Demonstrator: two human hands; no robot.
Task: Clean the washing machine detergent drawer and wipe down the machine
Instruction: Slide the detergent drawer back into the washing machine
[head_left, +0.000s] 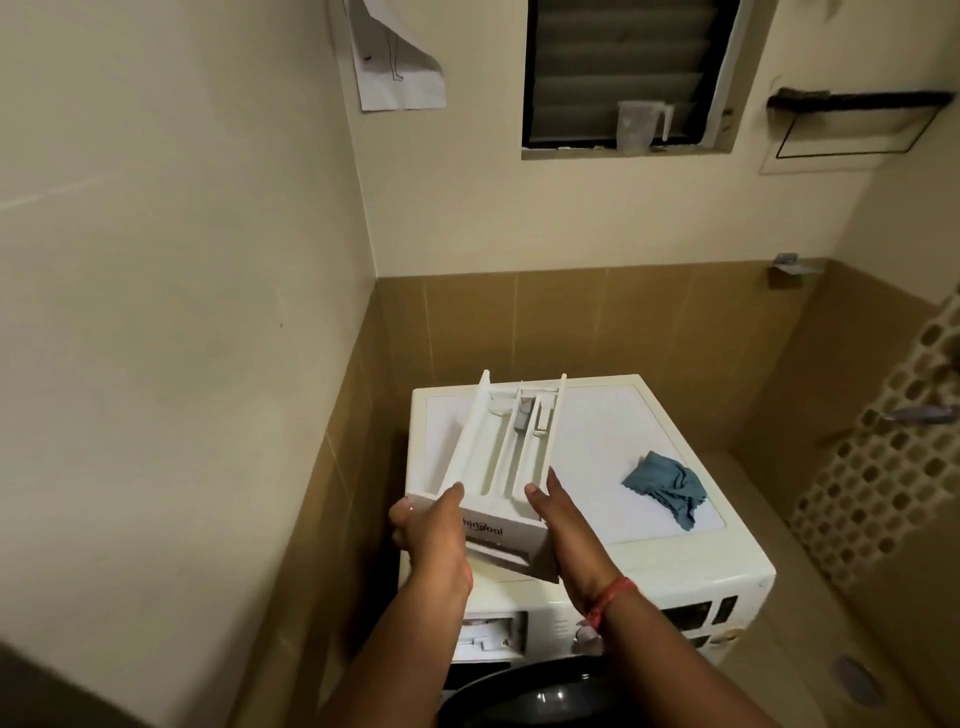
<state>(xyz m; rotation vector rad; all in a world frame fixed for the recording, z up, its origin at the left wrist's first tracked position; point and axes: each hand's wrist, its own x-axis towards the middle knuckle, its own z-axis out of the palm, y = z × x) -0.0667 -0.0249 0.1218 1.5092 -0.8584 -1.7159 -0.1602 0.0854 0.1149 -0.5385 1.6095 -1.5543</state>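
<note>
A clear plastic measuring jug (638, 127) stands on the sill of a dark louvred window (623, 73), high above the grip and a little to its right. A curled sheet of paper (397, 57) with a faint line drawing hangs on the wall above the grip, just left of the window. Far up to the right sits a black wall shelf (857, 101), and below it a small metal bracket (789, 267). At the right edge, level with the grip, a perforated cream panel (883, 457) leans in.

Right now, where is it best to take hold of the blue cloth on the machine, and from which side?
Pinch the raised, crumpled middle of the blue cloth from above. It lies bunched on the flat top of the washing machine, free of the drawer that both hands hold, so the folds likely give the fingers something to catch.
</note>
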